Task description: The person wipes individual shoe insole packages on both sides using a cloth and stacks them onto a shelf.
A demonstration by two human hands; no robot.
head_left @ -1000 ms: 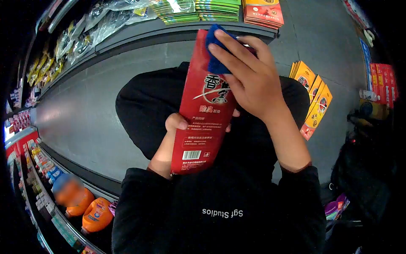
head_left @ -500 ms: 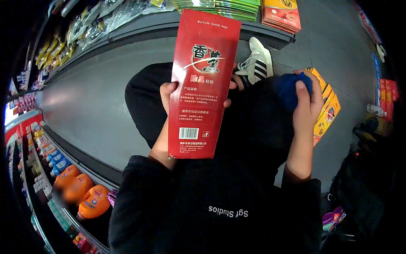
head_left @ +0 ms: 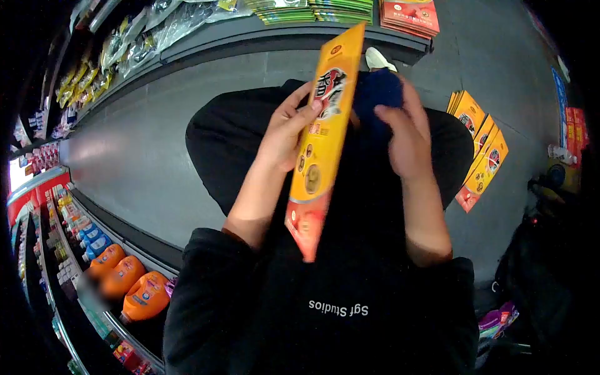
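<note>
My left hand [head_left: 284, 131] grips a shoe insole pack [head_left: 331, 144] by its long edge, thumb on the printed front. The pack is yellow with a red lower end, tilted and seen partly edge-on above my lap. Close by on the right, my right hand [head_left: 409, 140] holds a dark blue cloth [head_left: 378, 94] bunched behind the pack's upper part. Whether the cloth touches the pack I cannot tell. Several similar yellow packs [head_left: 487, 159] lie overlapping on the floor beside my right knee.
Along the front runs a low shelf [head_left: 269, 50] with stacks of green packs [head_left: 340, 12] and red-orange packs [head_left: 409, 17]. At left, shelving carries orange bottles [head_left: 147, 297] and blue bottles [head_left: 97, 244]. A white shoe [head_left: 379, 59] shows beyond my lap.
The pack has turned from its red printed back to its yellow front and shifted right. My right hand has brought the cloth leftward from my right knee to the pack.
</note>
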